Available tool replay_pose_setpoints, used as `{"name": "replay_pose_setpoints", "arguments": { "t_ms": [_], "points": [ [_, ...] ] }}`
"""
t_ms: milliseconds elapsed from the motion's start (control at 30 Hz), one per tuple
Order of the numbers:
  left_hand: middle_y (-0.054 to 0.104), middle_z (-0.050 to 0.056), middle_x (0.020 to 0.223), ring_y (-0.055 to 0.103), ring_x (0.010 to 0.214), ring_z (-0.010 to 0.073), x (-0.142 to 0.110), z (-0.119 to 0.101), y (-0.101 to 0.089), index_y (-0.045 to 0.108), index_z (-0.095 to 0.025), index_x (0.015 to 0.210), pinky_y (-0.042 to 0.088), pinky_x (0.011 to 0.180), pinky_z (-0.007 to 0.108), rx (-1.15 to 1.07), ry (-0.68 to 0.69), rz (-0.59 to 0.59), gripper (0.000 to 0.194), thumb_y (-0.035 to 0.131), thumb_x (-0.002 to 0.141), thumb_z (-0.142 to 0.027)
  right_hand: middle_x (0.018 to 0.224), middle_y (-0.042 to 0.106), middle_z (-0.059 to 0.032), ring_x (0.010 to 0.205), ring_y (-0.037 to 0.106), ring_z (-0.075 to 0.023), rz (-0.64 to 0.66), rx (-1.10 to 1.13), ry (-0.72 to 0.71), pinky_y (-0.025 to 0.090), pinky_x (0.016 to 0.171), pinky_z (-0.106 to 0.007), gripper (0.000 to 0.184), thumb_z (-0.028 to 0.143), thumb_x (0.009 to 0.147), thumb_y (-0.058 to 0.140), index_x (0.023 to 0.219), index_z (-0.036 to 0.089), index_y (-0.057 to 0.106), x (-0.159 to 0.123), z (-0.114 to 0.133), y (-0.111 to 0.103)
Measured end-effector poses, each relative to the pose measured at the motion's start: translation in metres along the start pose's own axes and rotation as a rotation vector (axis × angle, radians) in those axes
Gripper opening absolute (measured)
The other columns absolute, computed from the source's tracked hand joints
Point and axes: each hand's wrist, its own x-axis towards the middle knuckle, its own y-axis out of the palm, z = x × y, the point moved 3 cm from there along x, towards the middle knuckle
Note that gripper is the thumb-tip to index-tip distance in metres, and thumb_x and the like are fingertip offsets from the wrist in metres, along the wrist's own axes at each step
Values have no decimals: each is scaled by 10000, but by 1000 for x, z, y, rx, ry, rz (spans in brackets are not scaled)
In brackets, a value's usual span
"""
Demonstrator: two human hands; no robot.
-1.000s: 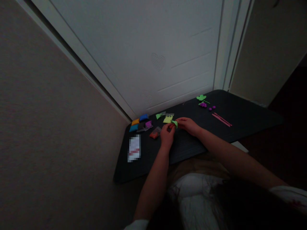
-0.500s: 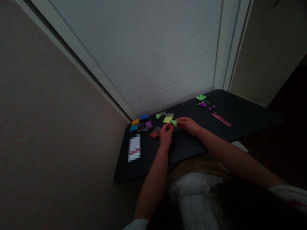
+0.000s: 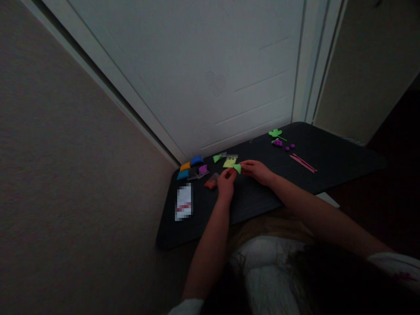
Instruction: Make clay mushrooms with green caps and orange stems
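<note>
Between my two hands is a small packet of green modelling clay (image 3: pixel 237 168), held just above the dark table. My left hand (image 3: pixel 226 181) pinches its left side, and the fingers of my right hand (image 3: pixel 257 169) close on its right side. Just behind it lies a bag of yellow clay (image 3: pixel 230 162), with another light green packet (image 3: pixel 218 158) a little further left. A red-orange packet (image 3: pixel 211 181) rests beside my left hand. The packet's underside is hidden by my fingers.
Blue (image 3: pixel 197 160), orange (image 3: pixel 185 166), teal (image 3: pixel 183 175) and purple (image 3: pixel 203 169) packets lie at the table's left, behind a blurred white card (image 3: pixel 184 202). On the right are a green flower shape (image 3: pixel 275 133), purple balls (image 3: pixel 277 143) and pink tools (image 3: pixel 302 163). A white door (image 3: pixel 183 65) borders the back.
Both hands stay almost in place around the green packet. My left hand has shifted very slightly to the left.
</note>
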Motion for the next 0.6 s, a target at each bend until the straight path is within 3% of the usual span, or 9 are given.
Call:
{"name": "replay_pose_setpoints", "arguments": {
  "t_ms": [167,333,600],
  "points": [
    [649,58,897,592,837,168,0,0,0,612,-154,923,439,779,304,-21,-13,-6,302,609,674,-324,768,642,-12,700,565,-94,-10,0,-10,431,694,-235,111,227,656,653,754,176,646,0,1,1],
    [638,93,973,603,840,160,0,-2,1,542,-144,1046,453,730,286,-58,-37,-21,396,595,697,-322,772,644,-17,702,565,-101,-27,12,-10,436,686,-241,130,240,654,655,767,178,639,0,2,0],
    [652,77,926,605,834,162,1,-4,1,594,-138,917,455,745,294,-23,-14,-6,274,572,712,-318,784,645,-12,709,574,-101,-48,31,-6,431,684,-240,124,245,670,640,780,188,634,2,2,-2]
  ]
}}
